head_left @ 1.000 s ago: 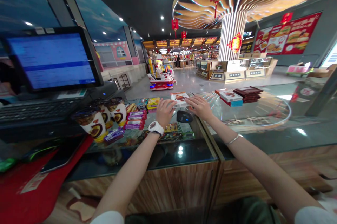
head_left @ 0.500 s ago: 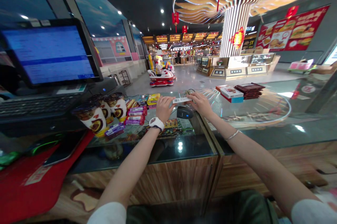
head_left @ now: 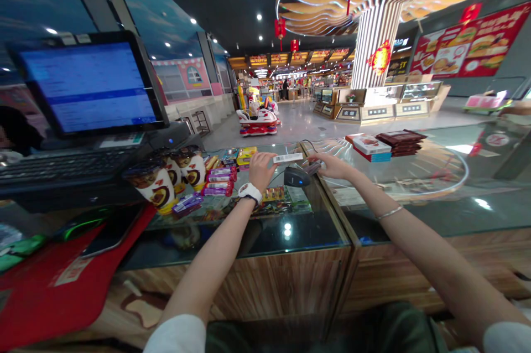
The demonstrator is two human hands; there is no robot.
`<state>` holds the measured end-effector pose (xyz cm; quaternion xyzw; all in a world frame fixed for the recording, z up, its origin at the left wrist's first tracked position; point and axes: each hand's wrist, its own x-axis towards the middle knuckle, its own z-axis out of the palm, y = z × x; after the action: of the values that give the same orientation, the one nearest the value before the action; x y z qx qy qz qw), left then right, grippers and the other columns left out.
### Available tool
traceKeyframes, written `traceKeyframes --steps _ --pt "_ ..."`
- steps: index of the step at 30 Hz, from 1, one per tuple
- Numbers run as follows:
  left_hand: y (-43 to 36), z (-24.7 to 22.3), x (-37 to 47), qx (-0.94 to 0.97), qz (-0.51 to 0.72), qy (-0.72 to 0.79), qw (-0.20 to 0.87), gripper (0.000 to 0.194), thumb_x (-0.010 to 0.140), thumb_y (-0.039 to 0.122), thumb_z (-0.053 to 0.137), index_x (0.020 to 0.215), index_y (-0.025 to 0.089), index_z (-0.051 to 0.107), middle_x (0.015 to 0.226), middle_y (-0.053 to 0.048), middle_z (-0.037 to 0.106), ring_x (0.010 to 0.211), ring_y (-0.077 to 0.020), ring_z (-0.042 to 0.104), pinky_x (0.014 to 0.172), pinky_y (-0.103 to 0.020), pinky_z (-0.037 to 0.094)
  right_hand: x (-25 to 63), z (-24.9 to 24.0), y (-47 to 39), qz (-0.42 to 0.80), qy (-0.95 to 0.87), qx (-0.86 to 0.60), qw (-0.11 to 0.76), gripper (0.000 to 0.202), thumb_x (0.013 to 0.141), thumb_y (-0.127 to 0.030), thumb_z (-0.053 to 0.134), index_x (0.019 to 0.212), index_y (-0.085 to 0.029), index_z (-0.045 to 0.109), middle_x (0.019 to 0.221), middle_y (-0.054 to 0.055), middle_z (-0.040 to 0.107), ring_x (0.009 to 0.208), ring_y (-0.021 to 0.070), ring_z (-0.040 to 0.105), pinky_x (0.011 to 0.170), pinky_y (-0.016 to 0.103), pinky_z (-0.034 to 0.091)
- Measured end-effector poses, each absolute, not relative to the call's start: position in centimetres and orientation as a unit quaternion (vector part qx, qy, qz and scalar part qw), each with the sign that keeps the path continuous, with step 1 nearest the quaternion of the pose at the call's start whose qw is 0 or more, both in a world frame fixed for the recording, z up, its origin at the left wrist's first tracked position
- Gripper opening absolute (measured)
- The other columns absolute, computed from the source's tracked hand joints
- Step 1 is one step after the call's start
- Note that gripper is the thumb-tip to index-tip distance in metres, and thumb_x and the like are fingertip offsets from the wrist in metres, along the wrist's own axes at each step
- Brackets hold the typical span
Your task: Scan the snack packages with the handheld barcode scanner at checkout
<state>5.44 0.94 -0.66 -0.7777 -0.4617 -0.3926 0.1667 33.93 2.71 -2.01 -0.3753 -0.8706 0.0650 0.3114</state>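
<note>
My left hand (head_left: pixel 260 170), with a white watch on the wrist, grips one end of a slim box (head_left: pixel 288 157) whose white side with a barcode faces me. Just below the box is a dark barcode scanner (head_left: pixel 296 177) with a small blue light, low over the glass counter. My right hand (head_left: pixel 332 166) is closed around the scanner's handle at its right end. Left of my left hand lie several purple-wrapped snacks (head_left: pixel 219 181) and a yellow pack (head_left: pixel 246 155).
Lidded cups (head_left: pixel 155 187) stand beside a keyboard (head_left: pixel 41 165) and a lit monitor (head_left: pixel 91 87) on the left. Flat boxes (head_left: pixel 371 145) and a stack of brown packets (head_left: pixel 400 143) lie on the right glass counter (head_left: pixel 431 214). A phone (head_left: pixel 110 234) rests on a red mat (head_left: pixel 78 309).
My right hand has let go of the box's right end, moved slightly right and down, and taken the scanner's handle. The left hand still holds the box; the view has shifted slightly.
</note>
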Motion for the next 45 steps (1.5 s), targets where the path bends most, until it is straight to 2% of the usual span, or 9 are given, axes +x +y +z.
traceKeyframes --steps 5,9,13,20,26,32,35,41,45 --pt "1.7 -1.1 5.4 -0.774 -0.408 -0.463 0.146 0.015 0.089 0.026 0.068 0.103 0.022 0.068 0.107 -0.004 0.074 0.108 -0.0223 0.063 0.108 -0.041 0.041 33.1 -3.6 2.6 0.093 -0.9 -0.345 0.248 0.074 0.063 -0.001 0.056 0.135 -0.018 0.056 0.132 0.011 0.065 0.119 0.0255 0.063 0.103 0.041 0.049" --pt "1.9 -1.4 5.2 -0.771 -0.43 -0.454 0.124 0.014 0.085 0.023 0.072 0.098 0.022 0.068 0.104 -0.004 0.074 0.105 -0.0235 0.064 0.104 -0.04 0.043 31.9 -3.9 2.4 0.047 -0.913 -0.326 0.242 0.065 0.065 -0.002 0.056 0.129 -0.015 0.061 0.128 0.014 0.066 0.121 0.0288 0.061 0.106 0.046 0.046" --pt "2.0 -1.5 5.2 -0.765 -0.446 -0.451 0.113 0.015 0.083 0.021 0.073 0.097 0.022 0.069 0.104 -0.005 0.074 0.104 -0.0248 0.064 0.102 -0.041 0.044 31.5 -4.1 2.6 0.015 -0.917 -0.315 0.245 0.06 0.067 -0.001 0.056 0.125 -0.016 0.062 0.124 0.015 0.066 0.119 0.0289 0.061 0.104 0.047 0.046" --pt "2.0 -1.6 5.3 -0.762 -0.452 -0.451 0.108 0.015 0.083 0.021 0.074 0.097 0.022 0.069 0.102 -0.004 0.074 0.104 -0.0252 0.064 0.102 -0.041 0.044 31.7 -4.5 2.9 -0.016 -0.919 -0.319 0.231 0.061 0.07 -0.001 0.053 0.129 -0.016 0.06 0.124 0.015 0.064 0.118 0.0279 0.06 0.103 0.046 0.046" --pt "2.4 -1.8 5.1 -0.758 -0.461 -0.447 0.112 0.014 0.085 0.021 0.072 0.099 0.022 0.069 0.104 -0.004 0.074 0.105 -0.0247 0.064 0.102 -0.041 0.043 32.2 -4.0 2.7 -0.031 -0.931 -0.313 0.182 0.06 0.074 -0.004 0.052 0.133 -0.013 0.056 0.13 0.017 0.06 0.118 0.0294 0.058 0.104 0.049 0.044" --pt "2.7 -1.5 4.6 -0.749 -0.475 -0.446 0.123 0.018 0.083 0.025 0.074 0.1 0.021 0.07 0.103 -0.006 0.074 0.103 -0.0249 0.065 0.1 -0.04 0.045 32.6 -3.8 2.2 -0.009 -0.926 -0.308 0.218 0.053 0.079 -0.015 0.057 0.132 -0.014 0.054 0.13 0.016 0.057 0.121 0.03 0.056 0.104 0.048 0.044" --pt "2.7 -1.4 4.6 -0.75 -0.473 -0.445 0.124 0.015 0.085 0.025 0.072 0.1 0.021 0.07 0.102 -0.006 0.074 0.102 -0.0247 0.065 0.099 -0.04 0.045 32.9 -3.3 1.2 0.005 -0.918 -0.318 0.238 0.051 0.082 -0.019 0.055 0.132 -0.013 0.052 0.128 0.016 0.056 0.114 0.0286 0.059 0.1 0.045 0.048" --pt "2.8 -1.6 4.6 -0.749 -0.468 -0.452 0.125 0.016 0.084 0.023 0.072 0.099 0.022 0.07 0.102 -0.006 0.074 0.101 -0.0254 0.064 0.097 -0.04 0.046 33.9 -0.7 -0.7 -0.011 -0.885 -0.358 0.298 0.039 0.08 -0.027 0.06 0.119 -0.02 0.06 0.117 0.011 0.061 0.103 0.0281 0.062 0.091 0.041 0.05" --pt "2.9 -1.8 4.6 -0.748 -0.468 -0.454 0.123 0.017 0.081 0.022 0.075 0.097 0.022 0.069 0.1 -0.005 0.074 0.102 -0.0254 0.064 0.097 -0.04 0.046 34.8 1.0 -1.8 -0.02 -0.867 -0.364 0.34 0.031 0.08 -0.03 0.061 0.108 -0.019 0.064 0.104 0.009 0.066 0.097 0.0268 0.063 0.085 0.038 0.05"
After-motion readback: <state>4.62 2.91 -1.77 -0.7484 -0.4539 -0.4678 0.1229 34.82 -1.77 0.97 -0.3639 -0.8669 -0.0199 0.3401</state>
